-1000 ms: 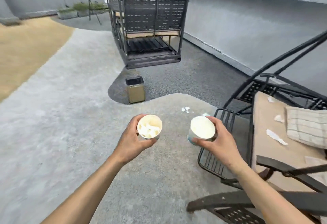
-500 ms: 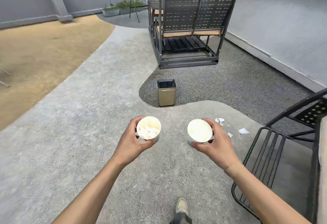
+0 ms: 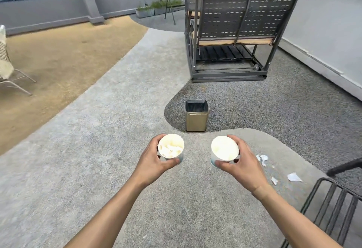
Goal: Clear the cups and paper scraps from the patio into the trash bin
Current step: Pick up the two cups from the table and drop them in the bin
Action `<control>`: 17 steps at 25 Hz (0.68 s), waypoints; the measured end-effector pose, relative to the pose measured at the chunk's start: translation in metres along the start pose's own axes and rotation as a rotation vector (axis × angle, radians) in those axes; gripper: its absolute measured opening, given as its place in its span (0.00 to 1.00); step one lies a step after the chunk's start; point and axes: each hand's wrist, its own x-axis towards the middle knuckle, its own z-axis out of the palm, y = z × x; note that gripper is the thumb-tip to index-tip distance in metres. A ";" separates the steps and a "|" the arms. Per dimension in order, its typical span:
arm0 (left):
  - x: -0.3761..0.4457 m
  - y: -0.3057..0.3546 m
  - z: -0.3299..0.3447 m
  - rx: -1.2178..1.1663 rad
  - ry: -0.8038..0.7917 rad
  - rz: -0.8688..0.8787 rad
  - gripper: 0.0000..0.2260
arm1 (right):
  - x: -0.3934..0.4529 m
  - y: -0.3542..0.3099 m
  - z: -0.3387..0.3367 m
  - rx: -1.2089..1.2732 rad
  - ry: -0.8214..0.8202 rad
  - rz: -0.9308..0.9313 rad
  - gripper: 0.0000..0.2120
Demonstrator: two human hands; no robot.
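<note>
My left hand (image 3: 151, 162) grips a white paper cup (image 3: 171, 145) filled with crumpled paper scraps. My right hand (image 3: 242, 162) grips a second white paper cup (image 3: 224, 148) that looks empty inside. Both cups are held upright at chest height over the patio floor. A small gold trash bin (image 3: 196, 118) with a dark open top stands on the ground just beyond the cups, between them. Several white paper scraps (image 3: 262, 159) lie on the floor to the right of my right hand, with one larger scrap (image 3: 293, 177) further right.
A dark metal swing bench (image 3: 235, 32) stands behind the bin. The black frame of another metal chair (image 3: 333, 204) fills the lower right corner. A light wire chair (image 3: 7, 67) stands at the far left on the tan ground. A grey wall runs along the right.
The view has turned left and come closer to the bin, which now sits centred ahead. The cushioned chair at right has slid out of view. Both hands keep holding their cups.
</note>
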 end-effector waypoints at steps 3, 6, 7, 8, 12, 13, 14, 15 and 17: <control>0.052 -0.009 0.000 0.001 -0.002 -0.025 0.39 | 0.055 0.006 0.010 0.012 -0.029 0.013 0.38; 0.115 -0.025 -0.005 -0.008 -0.014 -0.037 0.38 | 0.116 0.012 0.029 -0.001 -0.042 0.008 0.39; 0.139 -0.030 -0.007 -0.009 -0.022 -0.032 0.37 | 0.139 0.013 0.035 -0.009 -0.043 0.007 0.38; 0.161 -0.036 -0.009 -0.016 -0.030 -0.029 0.36 | 0.160 0.013 0.041 -0.013 -0.045 0.011 0.38; 0.262 -0.051 -0.019 -0.003 -0.094 0.007 0.36 | 0.247 0.011 0.065 -0.004 -0.022 0.048 0.38; 0.283 -0.055 -0.021 0.008 -0.111 0.006 0.36 | 0.265 0.010 0.070 -0.004 -0.020 0.071 0.38; 0.308 -0.058 -0.023 0.016 -0.126 0.007 0.37 | 0.286 0.010 0.077 -0.003 -0.014 0.089 0.39; 0.330 -0.059 -0.024 0.027 -0.138 0.012 0.37 | 0.304 0.010 0.082 -0.001 -0.007 0.100 0.39; 0.369 -0.063 -0.024 0.040 -0.172 0.009 0.37 | 0.337 0.012 0.089 0.002 -0.003 0.130 0.39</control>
